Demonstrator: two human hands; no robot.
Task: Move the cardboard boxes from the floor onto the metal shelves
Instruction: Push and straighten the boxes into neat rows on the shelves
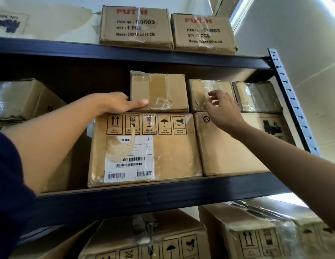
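While my left hand (116,103) grips the small box (159,91), right hand (221,107) seemingly loose and empty, I'd slide it squarely back on the shelf (163,191).

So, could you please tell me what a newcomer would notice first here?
Both hands reach into the middle shelf: the left hand grips a small taped box stacked on a big labelled box. The right hand hovers open by the neighbouring small box.

A storeroom: dark metal shelves (163,58) crowded with taped cardboard boxes (144,148).
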